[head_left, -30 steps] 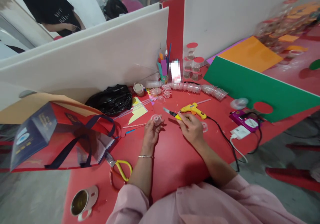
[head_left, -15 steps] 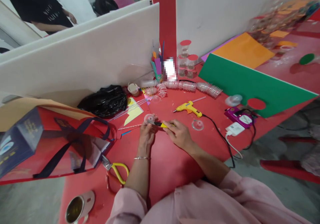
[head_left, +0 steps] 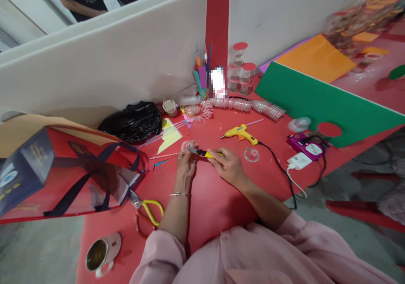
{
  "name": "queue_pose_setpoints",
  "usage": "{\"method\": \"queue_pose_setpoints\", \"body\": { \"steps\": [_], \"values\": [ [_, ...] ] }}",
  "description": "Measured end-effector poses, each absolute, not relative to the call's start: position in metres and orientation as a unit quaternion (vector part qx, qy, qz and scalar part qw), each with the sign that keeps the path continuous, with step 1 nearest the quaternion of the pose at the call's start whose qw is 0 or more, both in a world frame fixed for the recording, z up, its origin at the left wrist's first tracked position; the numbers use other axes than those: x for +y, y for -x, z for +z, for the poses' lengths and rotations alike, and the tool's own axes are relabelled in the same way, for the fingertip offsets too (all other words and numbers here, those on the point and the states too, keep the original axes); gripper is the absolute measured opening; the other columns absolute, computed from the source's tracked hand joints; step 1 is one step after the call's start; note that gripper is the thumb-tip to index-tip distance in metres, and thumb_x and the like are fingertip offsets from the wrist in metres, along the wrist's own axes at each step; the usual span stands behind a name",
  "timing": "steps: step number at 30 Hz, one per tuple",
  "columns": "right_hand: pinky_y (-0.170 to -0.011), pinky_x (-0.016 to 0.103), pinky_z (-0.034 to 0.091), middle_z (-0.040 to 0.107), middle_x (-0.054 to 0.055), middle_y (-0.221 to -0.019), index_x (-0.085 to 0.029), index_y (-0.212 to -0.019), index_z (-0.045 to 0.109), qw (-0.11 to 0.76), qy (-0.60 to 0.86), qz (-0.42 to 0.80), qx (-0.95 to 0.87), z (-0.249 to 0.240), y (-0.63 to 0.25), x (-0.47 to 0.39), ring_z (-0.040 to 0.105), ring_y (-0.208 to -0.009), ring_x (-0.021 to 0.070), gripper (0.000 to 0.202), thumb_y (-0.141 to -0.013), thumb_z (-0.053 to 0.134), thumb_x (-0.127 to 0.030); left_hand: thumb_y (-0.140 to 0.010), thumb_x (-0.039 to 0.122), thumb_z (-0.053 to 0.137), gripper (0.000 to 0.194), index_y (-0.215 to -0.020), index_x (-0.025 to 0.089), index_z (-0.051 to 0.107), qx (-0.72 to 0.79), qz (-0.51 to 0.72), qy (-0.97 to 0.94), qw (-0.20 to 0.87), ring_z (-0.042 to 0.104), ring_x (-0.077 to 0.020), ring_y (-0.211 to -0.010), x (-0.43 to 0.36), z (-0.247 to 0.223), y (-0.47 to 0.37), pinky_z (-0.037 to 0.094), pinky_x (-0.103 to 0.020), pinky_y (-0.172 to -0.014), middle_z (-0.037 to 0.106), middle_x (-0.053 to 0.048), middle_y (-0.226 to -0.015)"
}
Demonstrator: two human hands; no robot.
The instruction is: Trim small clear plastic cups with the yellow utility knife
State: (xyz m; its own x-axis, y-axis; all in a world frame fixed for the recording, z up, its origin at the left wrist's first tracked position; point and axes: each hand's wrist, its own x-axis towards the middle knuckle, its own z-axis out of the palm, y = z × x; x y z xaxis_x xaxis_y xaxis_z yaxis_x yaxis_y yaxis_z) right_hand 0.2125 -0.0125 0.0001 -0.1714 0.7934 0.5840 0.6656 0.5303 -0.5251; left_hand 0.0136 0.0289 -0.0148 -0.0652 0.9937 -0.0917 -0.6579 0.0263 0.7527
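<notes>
Between the fingers of my left hand (head_left: 186, 164) is a small clear plastic lid (head_left: 187, 145), round and domed. My right hand (head_left: 228, 164) grips a yellow and black utility knife (head_left: 208, 153) by its handle. The knife's blade points left and lies at the lid; whether it touches the plastic I cannot tell. A yellow hot glue gun (head_left: 241, 134) rests on the red table beyond my right hand, with a glue stick in its back. Another clear lid (head_left: 251, 154) lies flat to the right of my right hand.
Scissors (head_left: 148, 212) and a metal mug (head_left: 103, 254) stand left of my forearm, near a red bag (head_left: 85, 170). Stacked clear cups (head_left: 232, 104) line the back. At right are a purple power strip (head_left: 305, 147) with cords and a green board (head_left: 319, 100). A person stands behind the white partition (head_left: 126, 52).
The view has tilted down and shifted slightly. The knife blade shows more clearly beside the lid; both hands keep their holds. The person behind the partition has moved an arm.
</notes>
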Motion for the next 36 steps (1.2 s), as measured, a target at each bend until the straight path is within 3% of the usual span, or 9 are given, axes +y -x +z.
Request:
{"method": "queue_pose_setpoints", "body": {
  "steps": [15, 24, 36],
  "values": [
    [-0.085, 0.033, 0.053, 0.071, 0.006, -0.107, -0.036, -0.136, 0.068, 0.426, 0.498, 0.081, -0.751, -0.0001, -0.217, -0.0121, 0.066, -0.095, 0.0186, 0.036, -0.101, 0.064, -0.033, -0.071, 0.042, 0.093, 0.048, -0.11, 0.018, 0.077, 0.348, 0.661, -0.244, 0.619, 0.076, -0.0234, -0.105, 0.0276, -0.0142, -0.016, 0.057, -0.039, -0.101, 0.079, -0.012, -0.113],
    [-0.086, 0.031, 0.054, 0.071, 0.004, -0.105, -0.038, -0.138, 0.067, 0.439, 0.501, 0.1, -0.739, 0.0006, -0.2114, -0.0153, 0.066, -0.095, 0.0175, 0.038, -0.1, 0.065, -0.033, -0.07, 0.042, 0.094, 0.051, -0.112, 0.019, 0.075, 0.343, 0.669, -0.223, 0.62, 0.07, -0.0282, -0.123, 0.0272, -0.0138, -0.0168, 0.049, -0.046, -0.113, 0.076, -0.014, -0.124],
    [-0.085, 0.032, 0.054, 0.071, 0.004, -0.105, -0.039, -0.139, 0.066, 0.443, 0.503, 0.091, -0.737, 0.0015, -0.2119, -0.0163, 0.067, -0.095, 0.0182, 0.04, -0.1, 0.065, -0.033, -0.072, 0.04, 0.093, 0.042, -0.104, 0.018, 0.076, 0.345, 0.675, -0.225, 0.612, 0.068, -0.0268, -0.124, 0.0287, -0.0154, -0.0164, 0.052, -0.041, -0.11, 0.076, -0.014, -0.123]
  ]
}}
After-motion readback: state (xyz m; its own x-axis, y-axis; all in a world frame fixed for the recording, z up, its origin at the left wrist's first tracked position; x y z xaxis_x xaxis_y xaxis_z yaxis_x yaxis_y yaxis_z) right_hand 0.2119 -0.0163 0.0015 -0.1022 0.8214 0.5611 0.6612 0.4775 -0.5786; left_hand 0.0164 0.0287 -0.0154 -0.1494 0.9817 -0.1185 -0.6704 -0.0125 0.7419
